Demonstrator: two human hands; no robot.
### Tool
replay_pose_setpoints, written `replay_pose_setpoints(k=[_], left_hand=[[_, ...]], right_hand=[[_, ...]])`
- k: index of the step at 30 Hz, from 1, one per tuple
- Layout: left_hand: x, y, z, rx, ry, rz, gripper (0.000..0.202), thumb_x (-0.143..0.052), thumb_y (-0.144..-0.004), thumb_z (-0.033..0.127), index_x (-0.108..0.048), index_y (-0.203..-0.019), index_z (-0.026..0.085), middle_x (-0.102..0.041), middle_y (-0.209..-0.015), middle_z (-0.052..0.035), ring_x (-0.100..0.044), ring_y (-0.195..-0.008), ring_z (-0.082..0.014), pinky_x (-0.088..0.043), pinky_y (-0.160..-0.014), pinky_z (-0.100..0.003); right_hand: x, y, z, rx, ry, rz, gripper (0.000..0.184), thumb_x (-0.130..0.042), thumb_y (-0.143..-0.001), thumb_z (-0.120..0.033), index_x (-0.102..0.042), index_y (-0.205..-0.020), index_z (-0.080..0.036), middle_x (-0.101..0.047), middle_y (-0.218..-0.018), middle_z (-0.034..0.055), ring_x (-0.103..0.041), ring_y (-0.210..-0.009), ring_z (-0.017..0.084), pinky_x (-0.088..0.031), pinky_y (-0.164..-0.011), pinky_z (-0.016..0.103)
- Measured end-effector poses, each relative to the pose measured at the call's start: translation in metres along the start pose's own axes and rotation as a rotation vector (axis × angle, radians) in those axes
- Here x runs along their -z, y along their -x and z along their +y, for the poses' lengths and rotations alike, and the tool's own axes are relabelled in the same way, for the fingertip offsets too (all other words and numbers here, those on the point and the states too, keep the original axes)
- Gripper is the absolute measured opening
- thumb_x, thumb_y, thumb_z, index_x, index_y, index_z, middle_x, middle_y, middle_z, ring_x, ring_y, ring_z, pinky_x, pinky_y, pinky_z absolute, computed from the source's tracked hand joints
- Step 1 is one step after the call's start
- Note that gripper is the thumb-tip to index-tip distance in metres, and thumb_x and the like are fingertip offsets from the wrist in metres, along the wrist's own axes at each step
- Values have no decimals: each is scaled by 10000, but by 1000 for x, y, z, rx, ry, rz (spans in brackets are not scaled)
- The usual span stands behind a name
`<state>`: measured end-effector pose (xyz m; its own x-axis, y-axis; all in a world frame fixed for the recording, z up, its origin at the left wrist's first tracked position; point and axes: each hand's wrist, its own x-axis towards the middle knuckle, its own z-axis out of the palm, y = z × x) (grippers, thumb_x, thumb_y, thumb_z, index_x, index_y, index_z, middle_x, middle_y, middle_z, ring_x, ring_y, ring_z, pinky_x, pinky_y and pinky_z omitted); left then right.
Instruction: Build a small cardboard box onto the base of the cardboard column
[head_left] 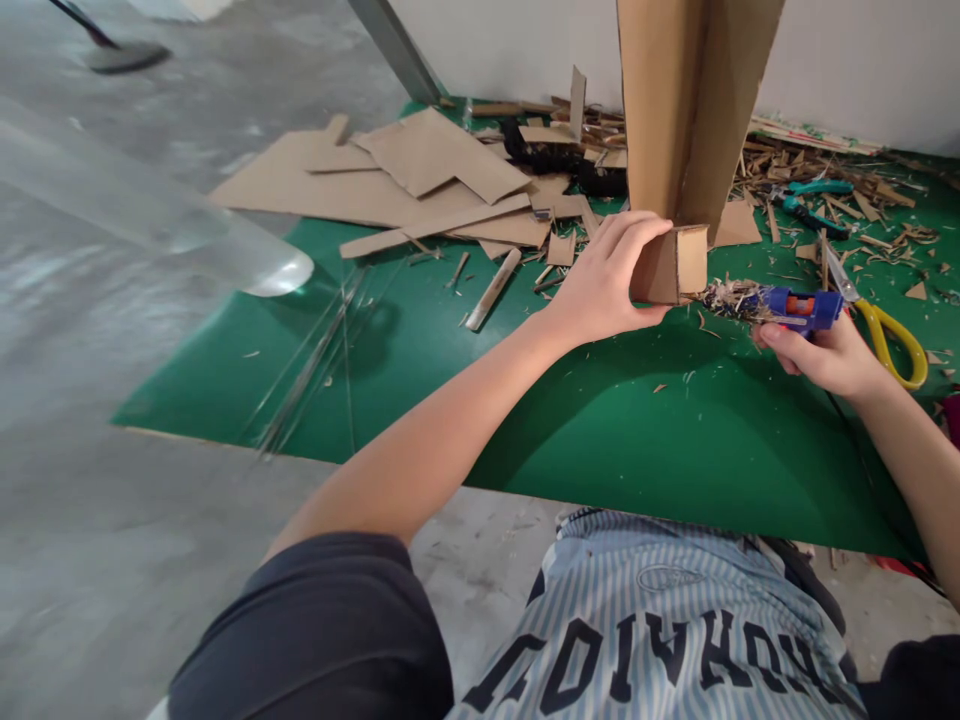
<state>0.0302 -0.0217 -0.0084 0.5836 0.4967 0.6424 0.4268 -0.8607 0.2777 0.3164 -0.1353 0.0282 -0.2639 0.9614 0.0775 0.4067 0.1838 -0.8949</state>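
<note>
Glue gun (802, 308), cardboard box (658, 272).
I log left hand (600, 288), fingers clamping box; right hand (831, 352), fingers curled round gun.

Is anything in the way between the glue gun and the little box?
Nothing visible: in the right hand, the glue gun has its front end right by the box. Only bits cling to the gun.

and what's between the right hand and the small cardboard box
In the head view, the blue glue gun: the right hand grips it, its scrap-covered front pointing at the small cardboard box.
</note>
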Motion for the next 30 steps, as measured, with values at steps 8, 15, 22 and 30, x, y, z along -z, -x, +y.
replay_pose_setpoints(k=[8,15,22,30], left_hand=[[0,-1,0,13,6,22,819,-752,-819,571,-358,-1478,287,-551,-1486,-140,-516,-1412,-380,-439,-1192,-630],[3,-1,-1,-23,0,15,792,-762,-820,522,-375,-1471,293,-556,-1500,-132,-526,-1411,-380,-447,-1182,-637],[2,-2,-1,-18,-23,10,733,-751,-822,536,-435,-1438,294,-578,-1488,-119,-548,-1394,-382,-455,-1175,-661],[4,-3,0,-9,-7,-8,722,-730,-825,596,-453,-1429,313,-586,-1486,-100,-552,-1393,-382,-455,-1175,-678]], right_hand=[[0,-1,-1,-1,36,-20,488,-677,-881,-651,-565,-722,-203,-461,-545,-31,-412,-484,85,-314,-458,254],[-1,0,-6,-33,32,-32,512,-666,-884,-660,-547,-708,-194,-477,-531,-22,-427,-462,81,-316,-454,255],[0,0,-7,-38,5,-62,476,-677,-903,-602,-547,-713,-185,-486,-540,-17,-436,-459,80,-317,-449,255],[0,-1,-6,-31,13,-58,481,-672,-911,-588,-521,-682,-194,-469,-520,-24,-425,-458,76,-298,-444,250]])
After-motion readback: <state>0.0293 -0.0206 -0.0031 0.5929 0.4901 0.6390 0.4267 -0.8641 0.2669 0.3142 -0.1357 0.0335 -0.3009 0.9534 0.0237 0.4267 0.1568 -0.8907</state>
